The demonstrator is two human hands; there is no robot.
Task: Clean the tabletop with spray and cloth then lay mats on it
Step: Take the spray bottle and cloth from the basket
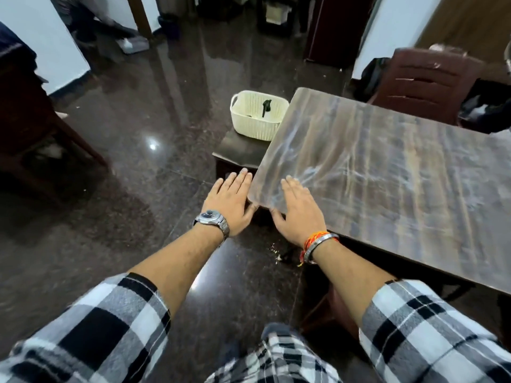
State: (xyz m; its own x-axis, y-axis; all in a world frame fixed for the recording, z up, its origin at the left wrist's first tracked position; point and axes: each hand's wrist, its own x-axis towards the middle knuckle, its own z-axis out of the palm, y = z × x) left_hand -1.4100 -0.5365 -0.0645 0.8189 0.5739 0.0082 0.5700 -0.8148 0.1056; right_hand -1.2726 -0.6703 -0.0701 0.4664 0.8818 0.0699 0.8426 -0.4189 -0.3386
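Observation:
A wood-grain tabletop (387, 175) with pale smear marks fills the right side of the head view. My right hand (300, 210) lies flat on its near left corner, fingers straight. My left hand (231, 201) hovers just left of that corner, fingers straight, thumb touching the table edge. A cream plastic basket (258, 116) stands on a low dark stool (237, 153) past the table's left edge; a dark green spray trigger (266, 106) shows inside it. No cloth or mats are visible.
A brown plastic chair (425, 81) stands behind the table at the far right. A dark wooden chair (33, 125) sits at the left. Glossy dark floor (138, 189) spreads around. Another person works at the far back left (83, 20).

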